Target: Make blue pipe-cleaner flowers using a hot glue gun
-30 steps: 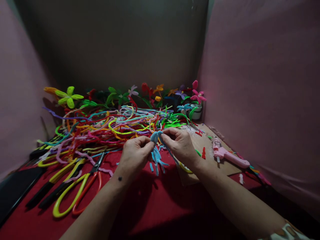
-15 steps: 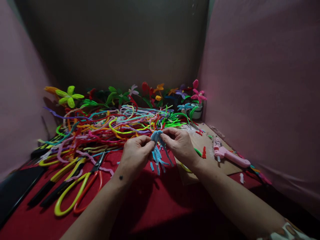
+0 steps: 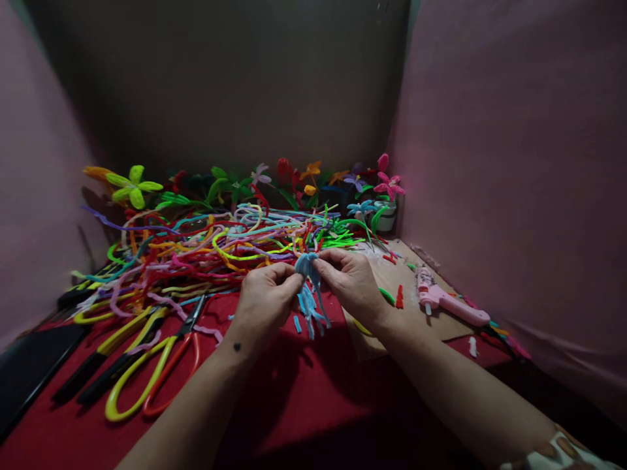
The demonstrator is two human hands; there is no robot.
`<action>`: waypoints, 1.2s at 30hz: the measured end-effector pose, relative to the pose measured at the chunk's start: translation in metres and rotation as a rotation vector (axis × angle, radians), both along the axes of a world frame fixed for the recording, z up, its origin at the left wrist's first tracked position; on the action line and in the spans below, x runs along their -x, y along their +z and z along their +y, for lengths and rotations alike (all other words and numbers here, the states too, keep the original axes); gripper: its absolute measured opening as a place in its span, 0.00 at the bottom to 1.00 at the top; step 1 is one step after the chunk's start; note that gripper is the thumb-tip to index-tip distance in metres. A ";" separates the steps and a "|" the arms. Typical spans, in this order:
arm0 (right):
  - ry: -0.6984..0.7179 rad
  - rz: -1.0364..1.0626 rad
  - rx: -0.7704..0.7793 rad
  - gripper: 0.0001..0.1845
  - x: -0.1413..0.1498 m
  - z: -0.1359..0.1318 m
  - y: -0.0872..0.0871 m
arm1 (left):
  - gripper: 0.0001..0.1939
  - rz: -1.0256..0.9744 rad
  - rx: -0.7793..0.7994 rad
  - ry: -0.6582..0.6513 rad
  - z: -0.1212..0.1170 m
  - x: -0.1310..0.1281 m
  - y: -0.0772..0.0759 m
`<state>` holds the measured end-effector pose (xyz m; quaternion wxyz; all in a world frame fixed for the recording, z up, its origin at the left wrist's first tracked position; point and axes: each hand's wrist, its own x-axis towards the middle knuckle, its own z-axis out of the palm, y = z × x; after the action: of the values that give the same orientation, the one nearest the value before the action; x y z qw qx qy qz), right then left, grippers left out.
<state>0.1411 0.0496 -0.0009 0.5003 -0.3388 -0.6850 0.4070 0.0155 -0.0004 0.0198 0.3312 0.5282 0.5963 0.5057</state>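
Note:
Between my two hands is a light-blue bundle of bent pipe cleaners [image 3: 306,264], its folded loops at the top and loose ends hanging down. My left hand [image 3: 270,294] pinches its left side between thumb and forefinger. From the right, my right hand [image 3: 350,281] pinches the other edge the same way. Below them, several blue pipe cleaner ends [image 3: 309,310] dangle over the red cloth [image 3: 294,398]. A short blue offcut [image 3: 297,324] shows just left of these ends.
A tangled heap of coloured pipe cleaners [image 3: 206,248] spreads behind my hands. Scissors [image 3: 166,372] and yellow-black pliers [image 3: 112,346] lie at left, beside a black flat object [image 3: 39,365]. On cardboard [image 3: 450,329] at right rests a pink glue gun [image 3: 450,303]. Pipe cleaner flowers [image 3: 134,188] line the back.
One blue end that hung out to the right now hangs closer in, nearer the other ends. Both hands keep their pinch, almost in the same place.

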 end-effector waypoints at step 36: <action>0.193 0.208 0.346 0.11 0.005 -0.003 0.000 | 0.12 -0.156 -0.095 -0.046 -0.001 0.001 -0.004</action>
<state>0.1365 0.0467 -0.0007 0.4616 -0.3088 -0.5789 0.5971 0.0143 -0.0011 0.0159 0.3628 0.5161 0.5318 0.5650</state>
